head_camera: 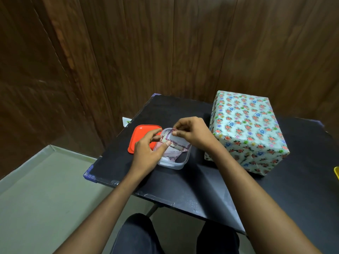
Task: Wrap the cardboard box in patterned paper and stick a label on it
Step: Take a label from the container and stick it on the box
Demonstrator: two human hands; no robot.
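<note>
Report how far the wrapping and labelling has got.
Done: the box is fully covered in floral paper on the table. In hand: left hand and right hand pinch a label sheet over the clear container. Left: sticking a label on.

on the table (183,189), the wrapped box (247,131) stands right of the tub (180,162), lid (142,134) left.

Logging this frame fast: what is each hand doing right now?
Left hand: pinching the label sheet over the clear container.
Right hand: pinching the same label sheet.
</note>
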